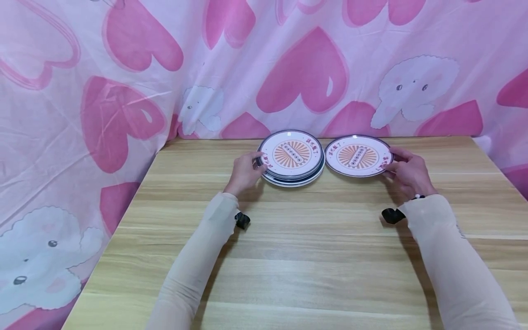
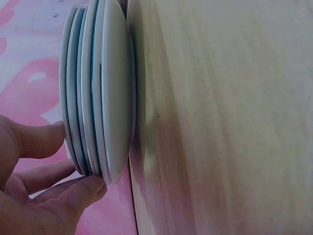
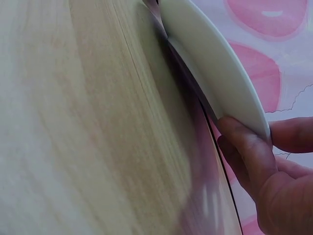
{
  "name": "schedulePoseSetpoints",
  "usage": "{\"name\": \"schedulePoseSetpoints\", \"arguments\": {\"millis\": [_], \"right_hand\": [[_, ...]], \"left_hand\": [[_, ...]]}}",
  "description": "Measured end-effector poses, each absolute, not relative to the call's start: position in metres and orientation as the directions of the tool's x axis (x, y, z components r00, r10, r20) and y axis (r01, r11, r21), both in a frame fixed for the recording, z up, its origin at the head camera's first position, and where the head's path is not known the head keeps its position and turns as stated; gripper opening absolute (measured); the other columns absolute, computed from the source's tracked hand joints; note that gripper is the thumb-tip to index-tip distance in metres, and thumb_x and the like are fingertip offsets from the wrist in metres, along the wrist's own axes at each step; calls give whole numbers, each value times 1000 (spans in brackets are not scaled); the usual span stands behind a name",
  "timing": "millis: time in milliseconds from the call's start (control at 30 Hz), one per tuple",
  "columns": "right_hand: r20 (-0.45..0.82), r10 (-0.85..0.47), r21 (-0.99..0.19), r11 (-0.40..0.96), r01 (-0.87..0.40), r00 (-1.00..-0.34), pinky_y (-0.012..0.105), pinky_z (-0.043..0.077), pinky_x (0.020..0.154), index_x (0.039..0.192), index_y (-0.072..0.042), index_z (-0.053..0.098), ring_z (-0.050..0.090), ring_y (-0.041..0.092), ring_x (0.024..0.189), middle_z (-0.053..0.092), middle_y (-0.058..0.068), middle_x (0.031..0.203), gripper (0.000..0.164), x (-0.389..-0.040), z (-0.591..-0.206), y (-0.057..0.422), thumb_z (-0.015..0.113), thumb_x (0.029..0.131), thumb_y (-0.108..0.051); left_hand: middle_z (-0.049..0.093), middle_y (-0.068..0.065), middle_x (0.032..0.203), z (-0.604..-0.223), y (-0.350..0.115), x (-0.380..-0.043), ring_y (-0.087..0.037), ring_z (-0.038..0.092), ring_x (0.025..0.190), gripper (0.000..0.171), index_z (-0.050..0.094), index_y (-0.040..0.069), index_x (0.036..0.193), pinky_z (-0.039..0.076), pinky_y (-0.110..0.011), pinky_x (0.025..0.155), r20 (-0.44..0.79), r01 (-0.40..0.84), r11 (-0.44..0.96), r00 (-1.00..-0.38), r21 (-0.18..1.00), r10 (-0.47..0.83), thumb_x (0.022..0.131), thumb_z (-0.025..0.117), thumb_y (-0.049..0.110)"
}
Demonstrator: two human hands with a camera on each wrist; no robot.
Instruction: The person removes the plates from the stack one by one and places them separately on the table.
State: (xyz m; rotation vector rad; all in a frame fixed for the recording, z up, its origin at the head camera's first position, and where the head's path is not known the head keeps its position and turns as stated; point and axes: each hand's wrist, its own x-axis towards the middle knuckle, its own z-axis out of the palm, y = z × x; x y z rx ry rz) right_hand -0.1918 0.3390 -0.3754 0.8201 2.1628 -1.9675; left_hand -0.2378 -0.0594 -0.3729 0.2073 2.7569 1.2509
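Observation:
A stack of several white plates (image 1: 288,153) sits at the back of the table, the top one printed with an orange sunburst and red lettering. At its left edge, my left hand (image 1: 246,172) holds the rims, thumb by the top plate and fingers lower along the side, as the left wrist view shows. To the right of the stack, my right hand (image 1: 412,173) pinches a matching single plate (image 1: 358,156) by its right rim. The right wrist view shows this plate's pale underside (image 3: 215,63) tilted, its held edge raised over the table, with fingers beneath and thumb on top.
The wood-grain table (image 1: 297,256) stretches toward me, with both forearms over it. Right behind the plates hangs a pink curtain (image 1: 305,68) with hearts and white cartoon animals, meeting the table's back edge. Black wrist devices (image 1: 242,220) stick out from under the sleeves.

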Motion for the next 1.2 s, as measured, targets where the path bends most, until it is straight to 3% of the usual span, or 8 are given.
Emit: {"name": "schedulePoseSetpoints", "arguments": {"millis": [167, 233, 400, 500, 633, 833, 1000, 1200], "right_hand": [[-440, 310, -887, -5, 461, -843, 14, 56, 86, 158, -32, 27, 48, 8, 116, 38, 0, 152, 75, -193, -374, 339, 56, 98, 3], [-437, 301, -887, 11, 462, -847, 14, 56, 86, 159, -30, 25, 49, 7, 116, 34, 3, 156, 76, -194, -374, 339, 56, 98, 2], [-385, 286, -886, 149, 438, -877, 13, 56, 85, 160, -17, 23, 51, 2, 105, 39, 9, 148, 75, -194, -377, 339, 58, 96, 3], [-368, 288, -867, 238, 438, -884, 13, 56, 83, 160, -13, 22, 52, 1, 102, 39, 13, 152, 76, -193, -378, 340, 59, 96, 1], [-370, 289, -831, 321, 454, -883, 12, 55, 80, 160, -13, 18, 50, 11, 114, 29, 18, 163, 78, -193, -377, 340, 62, 96, -3], [-343, 261, -784, 449, 429, -902, 16, 55, 76, 159, -5, 18, 44, 31, 127, 30, 28, 159, 78, -193, -373, 341, 63, 95, -3], [-339, 243, -732, 538, 417, -909, 21, 45, 84, 158, 0, 19, 38, 38, 131, 31, 32, 157, 79, -193, -372, 342, 64, 94, -6], [-333, 253, -715, 560, 418, -908, 17, 43, 78, 158, 1, 18, 37, 40, 130, 32, 34, 156, 80, -193, -373, 343, 65, 94, -7]], "left_hand": [[58, -15, 144, -369, -60, -237, -23, 59, 123, 48, 54, 9, 143, 52, -32, 105, -59, 66, 651, -984, 756, 168, 96, 65, 11], [57, -15, 144, -368, -60, -237, -23, 59, 123, 49, 53, 9, 144, 52, -32, 105, -67, 58, 648, -984, 759, 167, 96, 65, 10], [56, -14, 145, -368, -60, -237, -23, 58, 125, 49, 53, 10, 144, 52, -32, 106, -75, 48, 651, -984, 758, 160, 97, 65, 11], [56, -14, 146, -368, -60, -237, -23, 58, 127, 49, 53, 10, 144, 51, -32, 107, -78, 47, 654, -984, 755, 160, 97, 65, 11], [55, -15, 147, -368, -60, -238, -24, 57, 130, 49, 54, 10, 144, 50, -32, 108, -75, 52, 653, -983, 756, 166, 96, 65, 11], [57, -15, 145, -369, -61, -239, -24, 57, 127, 48, 55, 9, 143, 50, -34, 108, -53, 75, 661, -984, 747, 171, 96, 65, 12], [59, -16, 142, -370, -62, -239, -24, 59, 124, 47, 55, 8, 142, 51, -34, 107, -44, 83, 662, -984, 745, 173, 96, 66, 12], [58, -15, 142, -370, -60, -239, -24, 58, 125, 47, 55, 9, 142, 50, -34, 108, -48, 79, 667, -984, 740, 170, 96, 66, 13]]}}
